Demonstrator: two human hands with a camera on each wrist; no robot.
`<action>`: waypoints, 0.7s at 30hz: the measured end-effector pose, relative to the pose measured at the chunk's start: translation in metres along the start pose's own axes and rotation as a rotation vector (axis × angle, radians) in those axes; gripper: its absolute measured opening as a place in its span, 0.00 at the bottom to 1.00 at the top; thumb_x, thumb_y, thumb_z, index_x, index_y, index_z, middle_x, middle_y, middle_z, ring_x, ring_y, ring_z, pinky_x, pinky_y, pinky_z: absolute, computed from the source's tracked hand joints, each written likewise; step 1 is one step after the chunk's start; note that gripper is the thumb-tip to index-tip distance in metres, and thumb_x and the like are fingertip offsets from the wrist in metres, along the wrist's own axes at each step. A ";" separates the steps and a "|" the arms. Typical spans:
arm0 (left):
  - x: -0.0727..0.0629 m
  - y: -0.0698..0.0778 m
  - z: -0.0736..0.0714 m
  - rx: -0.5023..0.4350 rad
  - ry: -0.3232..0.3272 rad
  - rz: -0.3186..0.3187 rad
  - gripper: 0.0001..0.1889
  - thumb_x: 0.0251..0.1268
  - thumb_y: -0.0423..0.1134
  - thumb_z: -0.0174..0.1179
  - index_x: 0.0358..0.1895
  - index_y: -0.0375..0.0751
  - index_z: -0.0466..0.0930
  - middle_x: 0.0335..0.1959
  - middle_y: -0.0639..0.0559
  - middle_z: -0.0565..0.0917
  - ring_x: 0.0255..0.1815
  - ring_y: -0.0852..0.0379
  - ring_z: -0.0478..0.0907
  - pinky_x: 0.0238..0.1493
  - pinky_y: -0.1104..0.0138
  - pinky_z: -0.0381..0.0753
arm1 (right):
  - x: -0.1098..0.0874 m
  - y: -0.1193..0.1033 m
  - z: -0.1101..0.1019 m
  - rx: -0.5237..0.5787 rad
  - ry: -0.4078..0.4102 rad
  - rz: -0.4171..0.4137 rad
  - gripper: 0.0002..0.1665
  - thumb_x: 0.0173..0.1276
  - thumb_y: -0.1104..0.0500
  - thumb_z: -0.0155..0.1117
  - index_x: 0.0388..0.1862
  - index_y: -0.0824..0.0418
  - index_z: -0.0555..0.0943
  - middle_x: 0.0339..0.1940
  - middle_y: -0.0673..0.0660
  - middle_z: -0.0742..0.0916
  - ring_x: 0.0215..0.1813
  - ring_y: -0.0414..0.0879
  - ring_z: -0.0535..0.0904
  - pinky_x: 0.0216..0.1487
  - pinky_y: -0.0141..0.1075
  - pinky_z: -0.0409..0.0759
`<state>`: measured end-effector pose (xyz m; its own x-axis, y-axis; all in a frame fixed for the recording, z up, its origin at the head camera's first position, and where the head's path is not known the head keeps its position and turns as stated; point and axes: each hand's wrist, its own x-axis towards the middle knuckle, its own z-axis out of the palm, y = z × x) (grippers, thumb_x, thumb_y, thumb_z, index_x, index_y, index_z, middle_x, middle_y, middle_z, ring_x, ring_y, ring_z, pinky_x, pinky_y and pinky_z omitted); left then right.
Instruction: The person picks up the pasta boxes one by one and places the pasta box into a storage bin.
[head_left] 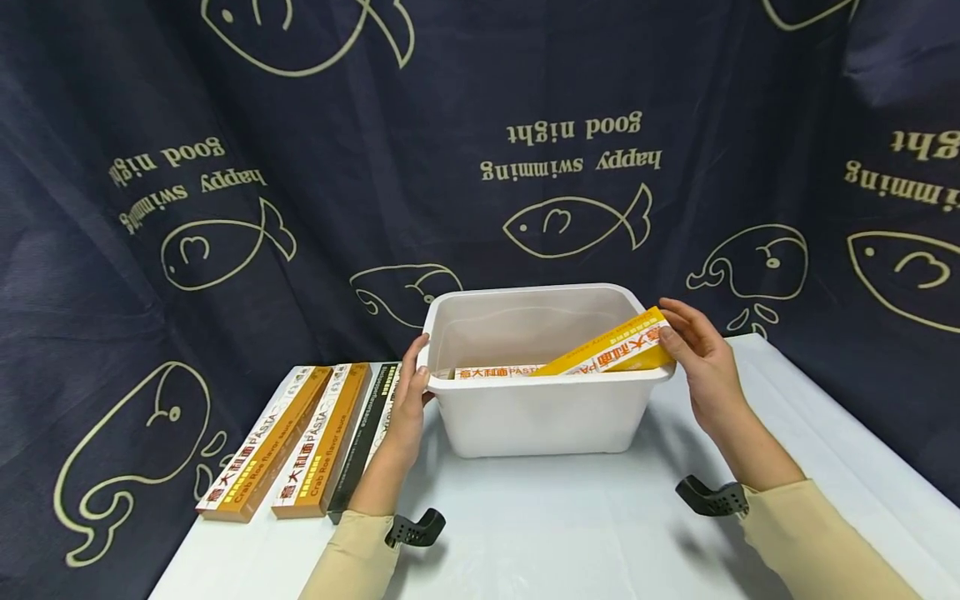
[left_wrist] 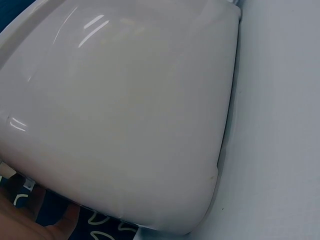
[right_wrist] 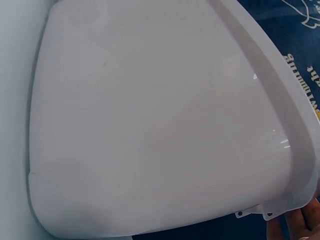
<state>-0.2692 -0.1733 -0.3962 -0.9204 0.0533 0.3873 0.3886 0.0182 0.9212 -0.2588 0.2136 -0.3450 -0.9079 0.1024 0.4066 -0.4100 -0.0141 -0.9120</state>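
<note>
A white plastic bin [head_left: 543,417] stands on the table, its side wall [left_wrist: 125,115] filling the left wrist view. My left hand [head_left: 406,408] grips the bin's left rim. At the right rim, my right hand [head_left: 705,362] pinches the upper end of a yellow pasta box [head_left: 615,346], thumb on its front. That box lies slanted in the bin, its lower end to the left and its right end raised over the rim. Behind it, another pasta box [head_left: 491,372] lies flat along the near wall, partly hidden. Fingers of the right hand [right_wrist: 300,222] show beside the bin's rim in the right wrist view.
Left of the bin lie two brown-and-white pasta boxes [head_left: 262,446] and a black one [head_left: 366,437], partly behind my left forearm. A dark curtain [head_left: 420,200] with fish drawings hangs behind the white table [head_left: 555,533].
</note>
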 end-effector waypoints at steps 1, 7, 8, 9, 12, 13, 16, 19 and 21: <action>0.000 0.000 0.000 -0.001 0.002 0.001 0.30 0.73 0.51 0.37 0.77 0.61 0.55 0.77 0.47 0.61 0.68 0.50 0.65 0.69 0.44 0.60 | 0.000 0.001 0.001 0.005 -0.004 -0.001 0.29 0.75 0.55 0.60 0.73 0.51 0.70 0.58 0.40 0.80 0.61 0.35 0.72 0.54 0.18 0.70; 0.002 -0.003 0.000 -0.008 0.004 0.012 0.30 0.71 0.51 0.38 0.77 0.61 0.55 0.76 0.41 0.61 0.67 0.51 0.65 0.69 0.43 0.59 | 0.000 0.005 0.003 -0.071 -0.022 0.005 0.28 0.75 0.54 0.59 0.73 0.50 0.70 0.58 0.38 0.78 0.59 0.35 0.71 0.52 0.19 0.73; 0.002 -0.003 0.000 -0.007 0.006 0.013 0.30 0.71 0.51 0.38 0.77 0.61 0.55 0.76 0.40 0.61 0.67 0.51 0.65 0.69 0.43 0.59 | 0.000 0.006 0.004 -0.097 -0.027 0.007 0.29 0.75 0.54 0.59 0.74 0.50 0.70 0.59 0.37 0.78 0.59 0.35 0.71 0.51 0.19 0.73; 0.002 -0.003 0.000 -0.007 0.007 0.012 0.30 0.71 0.51 0.38 0.77 0.61 0.55 0.76 0.40 0.61 0.67 0.51 0.65 0.69 0.43 0.59 | 0.000 0.006 0.004 -0.126 -0.033 0.007 0.29 0.75 0.53 0.59 0.74 0.49 0.69 0.59 0.37 0.77 0.59 0.35 0.70 0.50 0.18 0.73; 0.002 -0.003 0.000 0.004 0.016 0.011 0.30 0.71 0.51 0.37 0.77 0.58 0.55 0.76 0.39 0.61 0.66 0.50 0.66 0.68 0.44 0.60 | 0.001 0.008 0.005 -0.206 -0.061 0.018 0.31 0.76 0.51 0.58 0.76 0.49 0.67 0.64 0.41 0.76 0.62 0.36 0.69 0.50 0.17 0.73; 0.002 -0.003 0.000 0.008 0.019 0.011 0.31 0.71 0.51 0.37 0.77 0.57 0.55 0.76 0.39 0.61 0.66 0.50 0.66 0.68 0.44 0.61 | 0.001 0.008 0.005 -0.237 -0.073 0.028 0.32 0.76 0.50 0.58 0.76 0.48 0.66 0.67 0.43 0.76 0.65 0.37 0.68 0.52 0.17 0.73; 0.002 -0.003 0.001 0.015 0.021 0.013 0.31 0.70 0.51 0.37 0.77 0.54 0.55 0.75 0.39 0.62 0.65 0.50 0.67 0.67 0.45 0.61 | 0.001 0.009 0.006 -0.319 -0.105 0.061 0.34 0.75 0.46 0.58 0.77 0.47 0.64 0.76 0.51 0.70 0.75 0.45 0.62 0.67 0.29 0.70; 0.002 -0.002 0.001 0.012 0.015 0.020 0.31 0.71 0.51 0.37 0.77 0.52 0.54 0.75 0.38 0.61 0.66 0.50 0.66 0.67 0.44 0.61 | 0.001 0.010 0.007 -0.370 -0.117 0.082 0.36 0.73 0.44 0.60 0.77 0.49 0.64 0.79 0.58 0.64 0.81 0.56 0.53 0.77 0.55 0.59; 0.002 -0.002 0.001 0.012 0.011 0.023 0.31 0.71 0.50 0.36 0.77 0.51 0.54 0.75 0.39 0.61 0.66 0.50 0.67 0.67 0.44 0.61 | 0.000 0.010 0.008 -0.381 -0.115 0.081 0.37 0.72 0.45 0.61 0.77 0.52 0.65 0.79 0.61 0.62 0.81 0.61 0.50 0.74 0.67 0.53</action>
<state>-0.2716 -0.1718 -0.3969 -0.9114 0.0426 0.4092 0.4106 0.0294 0.9114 -0.2638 0.2056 -0.3534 -0.9486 0.0036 0.3164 -0.2946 0.3548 -0.8873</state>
